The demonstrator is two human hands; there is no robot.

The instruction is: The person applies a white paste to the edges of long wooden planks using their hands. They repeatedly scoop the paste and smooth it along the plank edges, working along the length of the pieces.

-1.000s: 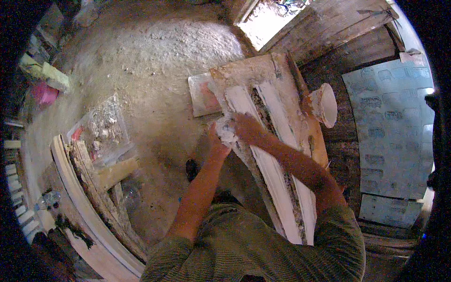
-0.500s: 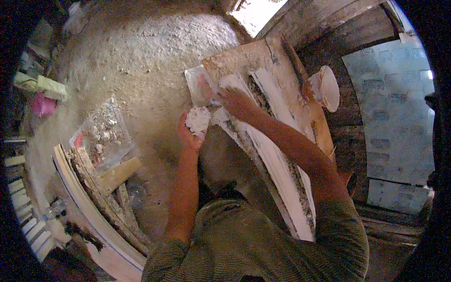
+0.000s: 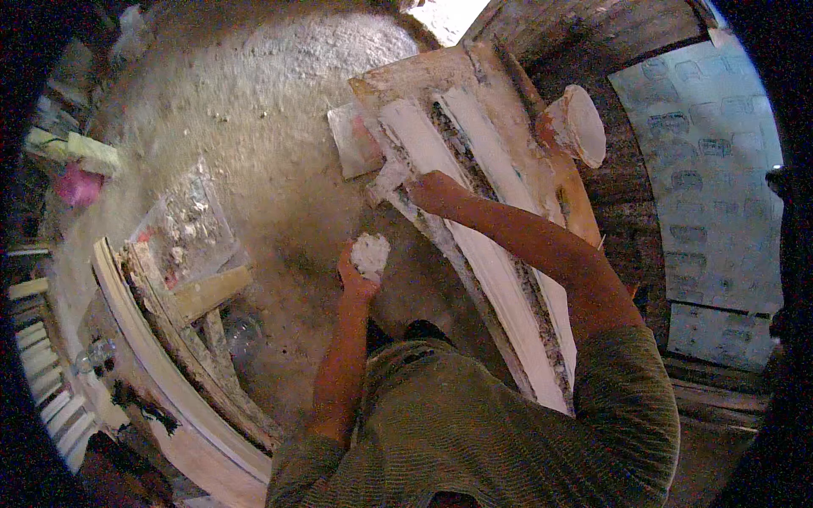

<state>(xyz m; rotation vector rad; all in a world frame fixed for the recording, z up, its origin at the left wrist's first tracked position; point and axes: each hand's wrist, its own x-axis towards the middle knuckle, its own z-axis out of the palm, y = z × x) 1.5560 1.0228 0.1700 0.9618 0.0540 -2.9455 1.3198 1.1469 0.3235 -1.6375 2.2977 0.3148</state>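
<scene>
My left hand (image 3: 350, 269) is cupped round a rough lump of wet white plaster (image 3: 371, 256), held over the floor left of the workbench. My right hand (image 3: 436, 196) is closed above the bench's left edge, beside a white-smeared piece (image 3: 389, 179) at its rim. Whatever my right fingers hold is hidden under them. Long smooth white plaster strips (image 3: 495, 279) run along the bench, with dark, rough gaps between them. Beyond my right hand, the brown board top (image 3: 415, 76) of the bench shows.
A plaster-crusted bucket (image 3: 584, 127) sits at the bench's right side. A clear sheet (image 3: 354, 140) juts from its left edge. On the floor at left lie a sheet with rubble (image 3: 190, 224), timber pieces (image 3: 212, 290) and a long curved board (image 3: 161, 381). Printed blue sheeting (image 3: 703, 186) covers the right wall.
My left hand has drawn back toward me with the plaster lump, away from the bench edge. My right hand has shifted toward me along the strips. The view has shifted slightly.
</scene>
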